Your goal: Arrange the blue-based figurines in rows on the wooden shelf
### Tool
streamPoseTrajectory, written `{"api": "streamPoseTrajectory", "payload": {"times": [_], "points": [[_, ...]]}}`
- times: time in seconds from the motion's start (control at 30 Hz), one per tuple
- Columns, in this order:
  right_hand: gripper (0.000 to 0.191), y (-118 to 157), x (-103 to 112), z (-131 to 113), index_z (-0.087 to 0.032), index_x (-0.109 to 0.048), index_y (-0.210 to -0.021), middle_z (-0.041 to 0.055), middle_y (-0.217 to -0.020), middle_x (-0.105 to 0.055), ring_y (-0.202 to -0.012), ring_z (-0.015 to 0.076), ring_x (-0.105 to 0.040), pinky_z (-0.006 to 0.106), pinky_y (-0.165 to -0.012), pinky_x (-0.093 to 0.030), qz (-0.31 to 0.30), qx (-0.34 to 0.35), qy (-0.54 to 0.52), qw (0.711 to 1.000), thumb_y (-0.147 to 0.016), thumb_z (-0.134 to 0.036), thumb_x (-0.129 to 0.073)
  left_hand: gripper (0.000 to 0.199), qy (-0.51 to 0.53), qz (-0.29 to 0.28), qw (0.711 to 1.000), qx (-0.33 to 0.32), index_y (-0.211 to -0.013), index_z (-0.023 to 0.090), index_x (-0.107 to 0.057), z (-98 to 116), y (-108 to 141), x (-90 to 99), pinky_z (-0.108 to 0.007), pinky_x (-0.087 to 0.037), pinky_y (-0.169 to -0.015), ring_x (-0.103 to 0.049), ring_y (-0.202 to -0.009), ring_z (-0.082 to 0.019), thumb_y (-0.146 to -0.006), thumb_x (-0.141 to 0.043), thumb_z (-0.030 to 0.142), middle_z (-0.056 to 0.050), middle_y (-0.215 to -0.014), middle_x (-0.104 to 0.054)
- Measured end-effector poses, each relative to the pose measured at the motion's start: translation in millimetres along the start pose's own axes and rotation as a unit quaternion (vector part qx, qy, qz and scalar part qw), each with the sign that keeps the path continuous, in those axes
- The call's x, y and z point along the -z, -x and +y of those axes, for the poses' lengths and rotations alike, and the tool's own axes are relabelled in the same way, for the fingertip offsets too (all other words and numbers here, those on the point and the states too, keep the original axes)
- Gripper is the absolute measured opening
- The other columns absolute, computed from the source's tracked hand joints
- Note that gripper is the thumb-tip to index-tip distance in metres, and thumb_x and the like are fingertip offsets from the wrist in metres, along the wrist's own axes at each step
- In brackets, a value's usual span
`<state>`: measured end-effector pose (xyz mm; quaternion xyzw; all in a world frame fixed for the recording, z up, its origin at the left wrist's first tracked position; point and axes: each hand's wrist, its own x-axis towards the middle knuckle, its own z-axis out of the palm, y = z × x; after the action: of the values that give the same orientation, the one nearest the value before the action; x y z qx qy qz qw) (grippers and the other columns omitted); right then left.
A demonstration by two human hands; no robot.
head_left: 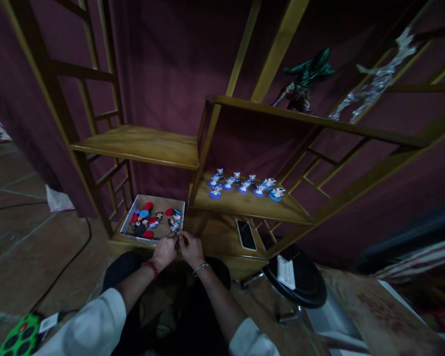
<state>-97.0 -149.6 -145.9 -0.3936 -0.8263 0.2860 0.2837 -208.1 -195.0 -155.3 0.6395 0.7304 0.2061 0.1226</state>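
Observation:
My left hand (pixel 165 251) and my right hand (pixel 191 249) meet at the front right corner of a white box (pixel 154 199). Their fingers are closed together around something small and dark that I cannot make out. Inside the box lie red, blue and black round pieces and small figures (pixel 144 222), with a few more figures (pixel 175 220) at its right side. On the wooden shelf (pixel 241 206) to the right, several small figurines (pixel 244 186) stand on round bases, mostly purple or blue.
A phone (pixel 246 234) lies on the lower board. Above are a bare-topped left shelf (pixel 144 143), a green-draped statue (pixel 306 81) and a clear statue (pixel 376 81). A black stool (pixel 300 277) stands at right, a green object (pixel 20 338) at lower left.

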Motion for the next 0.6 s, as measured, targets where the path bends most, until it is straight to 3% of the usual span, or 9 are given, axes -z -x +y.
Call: {"api": "streamPoseTrajectory", "payload": {"times": [0.17, 0.3, 0.6], "points": [[0.033, -21, -31, 6, -0.024, -0.059, -0.106, 0.0013, -0.097, -0.067, -0.087, 0.0149, -0.063, 0.022, -0.080, -0.044, -0.102, -0.059, 0.083, 0.990, -0.079, -0.015, -0.043, 0.032, -0.035, -0.004, 0.994, 0.105, -0.100, 0.012, -0.060, -35, -10, 10.1, -0.028, -0.039, -0.089, -0.055, -0.102, -0.021, -0.075, -0.040, 0.008, -0.013, -0.104, -0.062], [0.031, -36, -46, 13, -0.020, -0.062, -0.102, 0.0059, -0.098, -0.067, -0.089, 0.0173, -0.062, 0.024, -0.079, -0.044, -0.151, -0.087, 0.131, 0.976, -0.078, -0.012, -0.044, 0.033, -0.023, -0.079, 0.981, 0.175, -0.105, 0.014, -0.059, -58, -21, 8.5, -0.028, -0.042, -0.083, -0.059, -0.096, -0.022, -0.080, -0.038, 0.015, -0.013, -0.097, -0.065], [0.024, -73, -69, 12, -0.012, -0.067, -0.085, 0.0114, -0.091, -0.068, -0.084, 0.0237, -0.063, 0.029, -0.072, -0.047, -0.211, -0.110, 0.169, 0.956, -0.068, -0.006, -0.052, 0.029, -0.017, -0.135, 0.976, 0.167, -0.100, 0.018, -0.061, -86, -40, -4.6, -0.024, -0.044, -0.078, -0.060, -0.095, -0.018, -0.081, -0.039, 0.022, -0.010, -0.099, -0.065]]}}
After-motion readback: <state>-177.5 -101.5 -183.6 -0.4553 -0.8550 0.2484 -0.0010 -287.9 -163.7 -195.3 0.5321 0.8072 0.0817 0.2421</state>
